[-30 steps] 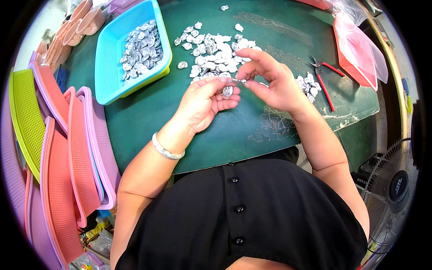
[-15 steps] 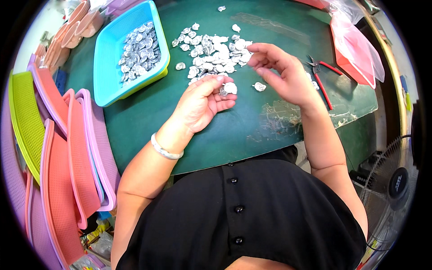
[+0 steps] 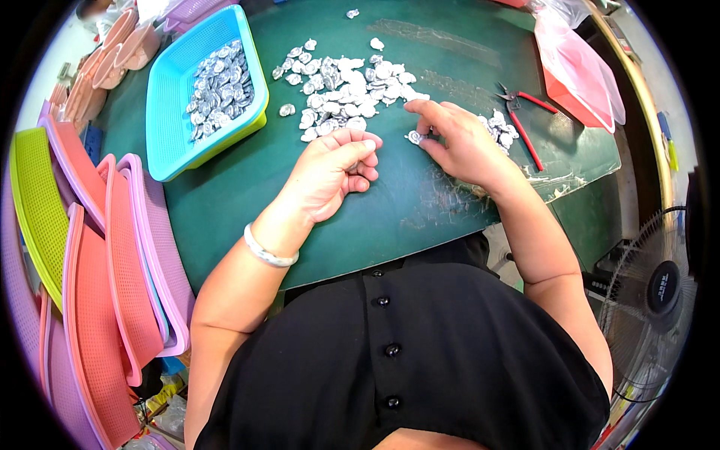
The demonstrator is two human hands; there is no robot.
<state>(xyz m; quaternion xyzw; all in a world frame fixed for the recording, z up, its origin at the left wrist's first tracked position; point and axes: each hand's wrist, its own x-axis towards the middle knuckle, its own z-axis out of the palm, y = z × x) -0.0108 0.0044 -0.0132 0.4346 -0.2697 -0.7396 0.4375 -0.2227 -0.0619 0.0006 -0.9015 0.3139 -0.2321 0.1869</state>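
Green tabletop (image 3: 225, 217): left hand (image 3: 331, 174) now curled, right hand (image 3: 463, 145) touching silver piece (image 3: 413, 137), grips unclear

The head view looks from the left of two fisheye cameras worn side by side on the person's head, facing steeply down from above and on the body side of the left fingers (image 3: 358, 182) and right fingers (image 3: 429, 112). It is near enough that the black shirt (image 3: 480, 345) fills the picture below them, yet so wide that the table (image 3: 352, 232) spreads beneath and beyond them. Toward the dark round rim, stacked baskets (image 3: 97, 315) bend left of the fingers and a fan (image 3: 664, 289) lower right.
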